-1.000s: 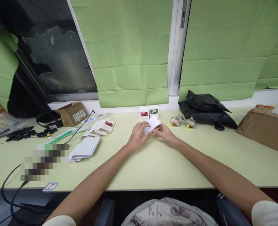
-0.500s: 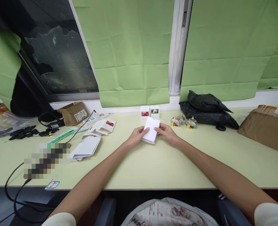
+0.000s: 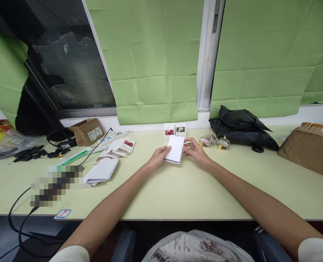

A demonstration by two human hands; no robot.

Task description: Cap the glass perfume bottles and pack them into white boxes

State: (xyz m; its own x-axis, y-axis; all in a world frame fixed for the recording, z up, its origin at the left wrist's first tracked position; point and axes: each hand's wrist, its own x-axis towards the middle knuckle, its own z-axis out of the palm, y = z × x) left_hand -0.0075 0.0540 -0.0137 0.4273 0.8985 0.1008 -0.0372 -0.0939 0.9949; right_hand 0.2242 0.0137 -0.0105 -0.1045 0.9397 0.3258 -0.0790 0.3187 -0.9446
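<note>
A flat, folded white paper box (image 3: 174, 148) is held up over the table in front of me, its plain side toward me. My left hand (image 3: 159, 157) grips its left edge, thumb on the front face and fingers behind. At the opposite edge is my right hand (image 3: 195, 151), fingers curled and tips against the side of the paper. Just behind stand small white boxes, one with a red flower picture (image 3: 169, 131) and one with a white flower picture (image 3: 180, 129).
Left lie more flattened boxes (image 3: 102, 170), a cardboard box (image 3: 86, 131) and black cables (image 3: 20, 225). Glass bottles with gold parts (image 3: 223, 142) stand to the right, near a black plastic bag (image 3: 240, 125) and a large brown carton (image 3: 310, 149). The table's front edge (image 3: 188, 219) is close to me.
My right thumb has come off the front of the paper box, and that hand has shifted to its right edge. My left hand keeps its hold.
</note>
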